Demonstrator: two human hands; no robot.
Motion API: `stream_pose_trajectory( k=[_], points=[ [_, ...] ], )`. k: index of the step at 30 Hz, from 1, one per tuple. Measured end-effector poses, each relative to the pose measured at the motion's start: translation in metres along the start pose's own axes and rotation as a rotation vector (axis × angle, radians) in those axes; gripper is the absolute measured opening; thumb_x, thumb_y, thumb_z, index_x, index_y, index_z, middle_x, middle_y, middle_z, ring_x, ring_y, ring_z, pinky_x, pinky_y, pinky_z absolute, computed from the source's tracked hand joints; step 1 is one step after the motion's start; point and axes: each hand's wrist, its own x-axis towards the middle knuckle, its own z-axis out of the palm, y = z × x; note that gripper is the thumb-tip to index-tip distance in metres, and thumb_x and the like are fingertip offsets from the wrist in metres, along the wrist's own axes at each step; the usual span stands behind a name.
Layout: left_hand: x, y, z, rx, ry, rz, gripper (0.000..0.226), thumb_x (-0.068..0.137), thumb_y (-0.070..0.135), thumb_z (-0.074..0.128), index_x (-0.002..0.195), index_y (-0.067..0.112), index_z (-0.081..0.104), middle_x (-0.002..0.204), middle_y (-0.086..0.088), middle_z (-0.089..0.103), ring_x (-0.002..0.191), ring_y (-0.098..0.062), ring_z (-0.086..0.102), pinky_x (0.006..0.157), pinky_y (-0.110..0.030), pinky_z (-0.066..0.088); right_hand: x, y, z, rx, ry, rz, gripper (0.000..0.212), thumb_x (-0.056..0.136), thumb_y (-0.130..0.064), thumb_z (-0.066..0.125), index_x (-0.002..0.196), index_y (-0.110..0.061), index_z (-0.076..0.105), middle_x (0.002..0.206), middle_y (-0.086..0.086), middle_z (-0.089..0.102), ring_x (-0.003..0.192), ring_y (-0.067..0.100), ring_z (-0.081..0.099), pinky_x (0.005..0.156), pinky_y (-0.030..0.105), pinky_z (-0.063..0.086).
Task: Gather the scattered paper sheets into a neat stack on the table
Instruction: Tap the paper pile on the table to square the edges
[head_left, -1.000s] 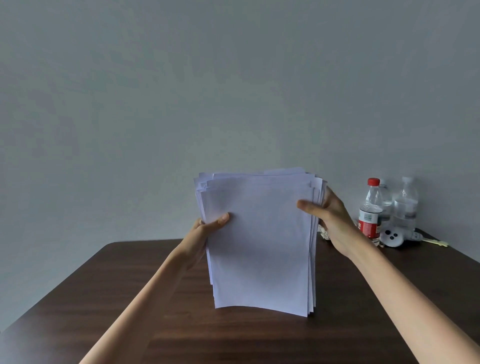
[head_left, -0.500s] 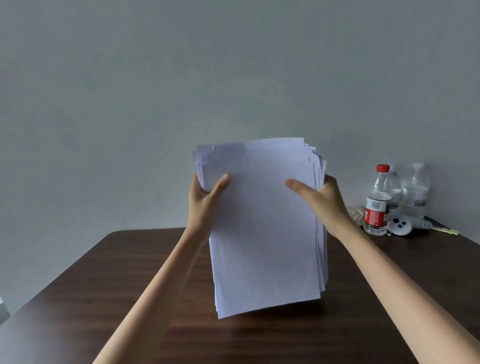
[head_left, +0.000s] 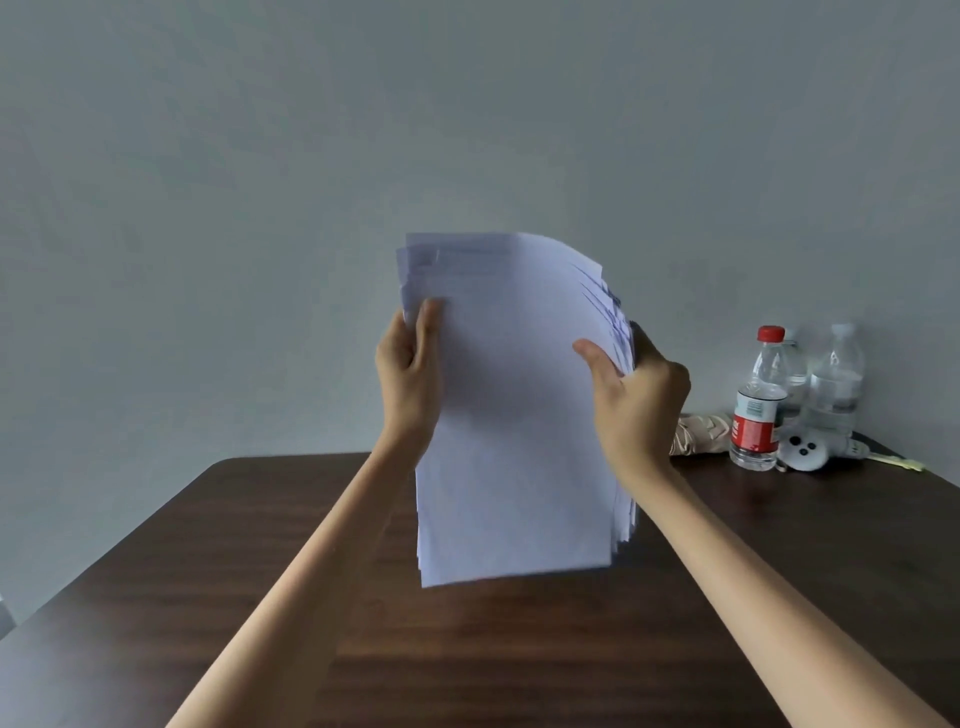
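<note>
A bundle of white paper sheets (head_left: 514, 426) stands upright in the air above the dark wooden table (head_left: 208, 571), its lower edge lifted off the surface. My left hand (head_left: 408, 379) grips the left edge with the thumb on the front sheet. My right hand (head_left: 636, 400) grips the right edge, thumb in front and fingers behind. The sheets fan out unevenly along the upper right edge. The back of the bundle is hidden.
At the table's far right stand a red-capped water bottle (head_left: 758, 400) and clear bottles (head_left: 834, 384) against the wall. A white controller (head_left: 805, 452) and a beige folded umbrella (head_left: 698, 434) lie beside them. A grey wall rises behind the table.
Both hands have raised the paper bundle off the table and higher in view. The sheets have tilted slightly and fanned at the upper right.
</note>
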Motion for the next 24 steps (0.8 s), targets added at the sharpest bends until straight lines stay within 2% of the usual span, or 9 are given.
stream_pose_trajectory(
  k=[3, 5, 7, 10, 13, 15, 17, 21, 24],
  points=[
    [0.005, 0.0, 0.005, 0.038, -0.053, 0.023, 0.026, 0.103, 0.024, 0.046, 0.077, 0.022, 0.048, 0.059, 0.019, 0.037, 0.055, -0.001, 0.03, 0.05, -0.018, 0.027, 0.0, -0.012, 0.011, -0.072, -0.01, -0.03, 0.027, 0.08, -0.016, 0.079, 0.071, -0.005, 0.056, 0.044, 0.001, 0.029, 0.049, 0.029, 0.019, 0.051, 0.025, 0.026],
    [-0.004, -0.017, 0.004, 0.077, -0.092, 0.008, 0.013, 0.103, 0.02, 0.047, 0.095, 0.018, 0.057, 0.069, 0.02, 0.053, 0.06, 0.005, 0.044, 0.058, -0.016, 0.038, -0.01, -0.006, 0.018, -0.111, -0.083, -0.018, 0.026, 0.081, -0.017, 0.077, 0.073, -0.004, 0.057, 0.042, 0.008, 0.039, 0.045, 0.034, 0.025, 0.052, 0.026, 0.028],
    [-0.016, -0.042, -0.001, 0.102, -0.13, -0.033, 0.014, 0.102, 0.018, 0.048, 0.108, 0.009, 0.057, 0.081, 0.015, 0.061, 0.07, 0.005, 0.054, 0.067, -0.019, 0.043, -0.02, 0.004, 0.023, -0.129, -0.219, 0.033, 0.026, 0.087, -0.026, 0.071, 0.082, -0.003, 0.06, 0.049, 0.014, 0.053, 0.045, 0.037, 0.039, 0.051, 0.03, 0.033],
    [-0.022, -0.063, -0.013, 0.124, -0.174, -0.081, 0.025, 0.102, 0.021, 0.05, 0.122, 0.009, 0.055, 0.1, 0.003, 0.066, 0.085, -0.006, 0.061, 0.076, -0.021, 0.048, -0.021, 0.018, 0.022, -0.093, -0.333, 0.118, 0.033, 0.088, -0.033, 0.069, 0.104, -0.005, 0.063, 0.056, 0.011, 0.058, 0.052, 0.033, 0.048, 0.054, 0.033, 0.042],
    [-0.015, -0.068, -0.02, 0.058, -0.168, -0.133, 0.025, 0.1, 0.024, 0.055, 0.117, 0.006, 0.053, 0.094, -0.002, 0.062, 0.08, -0.01, 0.059, 0.07, -0.027, 0.051, -0.01, 0.03, 0.013, 0.221, -0.367, 0.369, 0.026, 0.08, -0.026, 0.078, 0.098, -0.012, 0.068, 0.067, -0.006, 0.065, 0.062, 0.018, 0.061, 0.06, 0.027, 0.047],
    [-0.014, -0.07, -0.024, 0.037, -0.148, -0.179, 0.029, 0.098, 0.03, 0.055, 0.106, 0.004, 0.046, 0.081, 0.0, 0.052, 0.069, -0.008, 0.049, 0.062, -0.028, 0.044, -0.003, 0.038, 0.006, 0.505, -0.425, 0.589, 0.016, 0.078, -0.018, 0.079, 0.091, -0.015, 0.07, 0.076, -0.008, 0.073, 0.073, 0.011, 0.069, 0.066, 0.022, 0.053],
    [-0.015, -0.073, -0.027, 0.006, -0.164, -0.215, 0.03, 0.099, 0.034, 0.049, 0.107, 0.005, 0.043, 0.084, 0.003, 0.053, 0.07, -0.005, 0.05, 0.064, -0.024, 0.042, 0.003, 0.046, -0.001, 0.633, -0.535, 0.691, 0.016, 0.074, -0.018, 0.08, 0.088, -0.018, 0.071, 0.081, -0.01, 0.076, 0.082, 0.008, 0.072, 0.07, 0.018, 0.054],
    [-0.014, -0.077, -0.021, 0.05, -0.253, -0.191, 0.03, 0.104, 0.028, 0.04, 0.124, 0.008, 0.047, 0.105, 0.005, 0.058, 0.088, 0.006, 0.055, 0.082, -0.015, 0.044, 0.011, 0.05, 0.001, 0.631, -0.686, 0.679, 0.022, 0.069, -0.02, 0.081, 0.09, -0.021, 0.073, 0.094, -0.005, 0.077, 0.092, 0.011, 0.072, 0.082, 0.028, 0.055],
    [-0.009, -0.083, -0.015, 0.101, -0.232, -0.178, 0.023, 0.103, 0.016, 0.046, 0.123, 0.007, 0.047, 0.099, 0.006, 0.059, 0.081, 0.008, 0.056, 0.076, -0.011, 0.044, 0.012, 0.042, 0.013, 0.507, -0.59, 0.553, 0.009, 0.078, -0.014, 0.079, 0.079, -0.019, 0.072, 0.083, -0.003, 0.074, 0.075, 0.014, 0.069, 0.073, 0.03, 0.054]
  ],
)
